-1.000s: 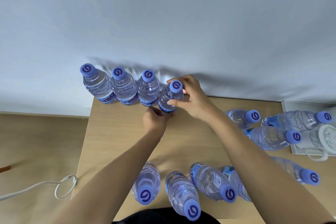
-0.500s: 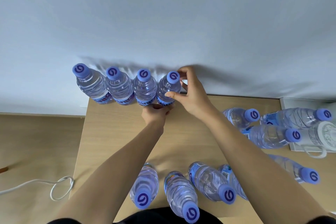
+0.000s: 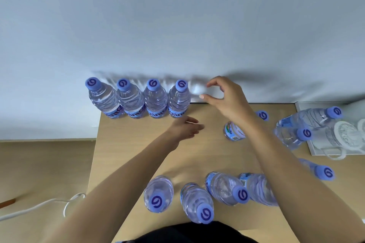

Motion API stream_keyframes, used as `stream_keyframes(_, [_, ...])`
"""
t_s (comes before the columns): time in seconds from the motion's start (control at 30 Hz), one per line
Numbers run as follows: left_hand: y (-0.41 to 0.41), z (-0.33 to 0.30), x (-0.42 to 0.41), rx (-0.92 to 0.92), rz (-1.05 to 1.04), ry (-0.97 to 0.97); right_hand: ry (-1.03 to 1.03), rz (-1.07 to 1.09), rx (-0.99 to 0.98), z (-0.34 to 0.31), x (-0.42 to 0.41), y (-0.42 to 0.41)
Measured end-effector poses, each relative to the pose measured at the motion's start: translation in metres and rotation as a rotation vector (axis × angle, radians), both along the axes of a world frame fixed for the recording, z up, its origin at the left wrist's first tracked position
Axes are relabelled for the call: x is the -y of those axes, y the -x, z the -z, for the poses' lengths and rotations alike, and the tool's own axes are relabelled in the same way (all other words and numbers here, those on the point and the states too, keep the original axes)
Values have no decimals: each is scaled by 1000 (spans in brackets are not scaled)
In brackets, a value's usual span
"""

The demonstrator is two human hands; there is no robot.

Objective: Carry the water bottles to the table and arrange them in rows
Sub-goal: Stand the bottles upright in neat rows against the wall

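Both hands have just come off the fourth clear plastic water bottle with the blue cap [image 3: 179, 99], which half a second ago they were still steadying at neck and base. It now stands upright on its own at the right end of the row of four along the far edge of the light wooden table [image 3: 138, 144], against the pale wall, touching its neighbour on the left.

The right hand [image 3: 227, 98] hovers just right of that bottle, fingers loosely curled and released, grasping nothing. The left hand [image 3: 185, 127] has drawn back just in front of the bottle's base, fingers relaxed and empty (slightly blurred, so it is likely mid-motion).

So the fourth placement looks done and the row can grow rightward from that bottle. Further right of it and nearer the person, loose bottles remain: one lying under the right forearm [image 3: 234, 131], a cluster by the white tray [image 3: 308, 124], and several at the near edge [image 3: 197, 201]. The next pick is probably one of these.
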State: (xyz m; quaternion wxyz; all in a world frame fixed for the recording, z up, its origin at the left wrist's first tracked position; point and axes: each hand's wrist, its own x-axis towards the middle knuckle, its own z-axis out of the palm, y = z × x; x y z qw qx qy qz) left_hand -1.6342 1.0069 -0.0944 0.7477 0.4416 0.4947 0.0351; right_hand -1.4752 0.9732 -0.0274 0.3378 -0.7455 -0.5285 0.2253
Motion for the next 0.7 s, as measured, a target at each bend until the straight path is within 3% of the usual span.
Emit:
stream_keyframes(0.33, [-10, -39, 8, 50, 136, -202, 266, 70, -103, -27, 70, -57])
stream_keyframes(0.5, [-2, -43, 16, 42, 144, -210, 142, 193, -367, -6, 98, -56])
stream_keyframes(0.7, [16, -43, 20, 34, 103, -203, 53, 388, -532, 18, 104, -45])
